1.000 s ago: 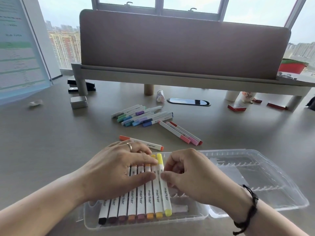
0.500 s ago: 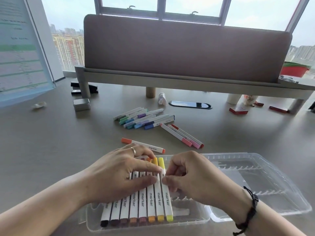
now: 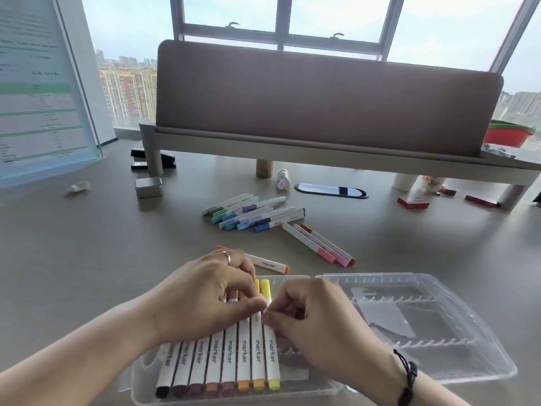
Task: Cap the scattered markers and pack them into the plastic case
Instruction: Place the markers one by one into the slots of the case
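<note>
A clear plastic case (image 3: 298, 395) lies open near the table's front edge, its lid (image 3: 456, 341) folded out to the right. Several capped markers (image 3: 228, 358) lie side by side in its left half, from black to yellow. My left hand (image 3: 205, 300) rests curled over the upper ends of that row. Beside it, my right hand (image 3: 316, 320) pinches the rightmost yellow marker (image 3: 270, 350) at its upper part. An orange marker (image 3: 268, 264) lies just beyond my left hand. Farther back sit a pile of blue, green and purple markers (image 3: 254, 213) and three pink and red ones (image 3: 319, 244).
A raised shelf with a brown panel (image 3: 322, 106) crosses the back of the table. A small metal tin (image 3: 148, 186), a black stapler (image 3: 152, 162), a dark oval cutout (image 3: 330, 190) and red boxes (image 3: 412, 202) lie near it. A monitor (image 3: 38, 83) stands at the left.
My left fingers have curled in from lying flat across the markers, and both hands now meet at the yellow marker's upper part. The view has tilted up slightly.
</note>
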`<state>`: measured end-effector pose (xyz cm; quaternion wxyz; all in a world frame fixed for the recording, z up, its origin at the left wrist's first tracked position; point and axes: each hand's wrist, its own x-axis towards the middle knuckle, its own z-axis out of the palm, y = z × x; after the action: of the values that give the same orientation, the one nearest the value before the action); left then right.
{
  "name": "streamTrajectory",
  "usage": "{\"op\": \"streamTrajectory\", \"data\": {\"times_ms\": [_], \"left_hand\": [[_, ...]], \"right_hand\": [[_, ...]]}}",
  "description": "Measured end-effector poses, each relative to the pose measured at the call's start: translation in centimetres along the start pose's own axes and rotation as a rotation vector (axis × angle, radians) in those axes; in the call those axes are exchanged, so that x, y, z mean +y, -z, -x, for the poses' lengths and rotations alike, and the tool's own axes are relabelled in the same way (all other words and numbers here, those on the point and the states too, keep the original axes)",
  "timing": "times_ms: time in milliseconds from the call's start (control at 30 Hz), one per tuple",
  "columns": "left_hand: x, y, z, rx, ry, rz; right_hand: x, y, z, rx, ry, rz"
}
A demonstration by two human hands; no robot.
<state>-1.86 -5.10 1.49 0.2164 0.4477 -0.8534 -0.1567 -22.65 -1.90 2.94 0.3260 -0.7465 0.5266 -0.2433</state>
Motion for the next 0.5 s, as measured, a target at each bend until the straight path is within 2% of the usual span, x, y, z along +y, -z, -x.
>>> {"op": "streamTrajectory", "data": {"times_ms": [100,233,300,400,500], "left_hand": [[0.4,0.0,0.2,0.001,0.02,-0.009],[0.7,0.0,0.1,0.001,0.035,-0.039],[0.6,0.0,0.1,0.006,0.038,-0.048],[0.5,-0.1,0.2,-0.005,0.041,-0.037],[0.3,-0.1,0.1,-0.015,0.047,0.017]], "right_hand": [[-0.3,0.7,-0.3,0.024,0.003,0.05],[0.6,4.8,-3.6,0.323,-0.007,0.182],[2.1,7.2,-6.1,0.396,-0.059,0.242],[5.0,8.8,-9.4,0.308,-0.189,0.405],[6.8,8.5,-11.2,0.245,-0.256,0.444]]}}
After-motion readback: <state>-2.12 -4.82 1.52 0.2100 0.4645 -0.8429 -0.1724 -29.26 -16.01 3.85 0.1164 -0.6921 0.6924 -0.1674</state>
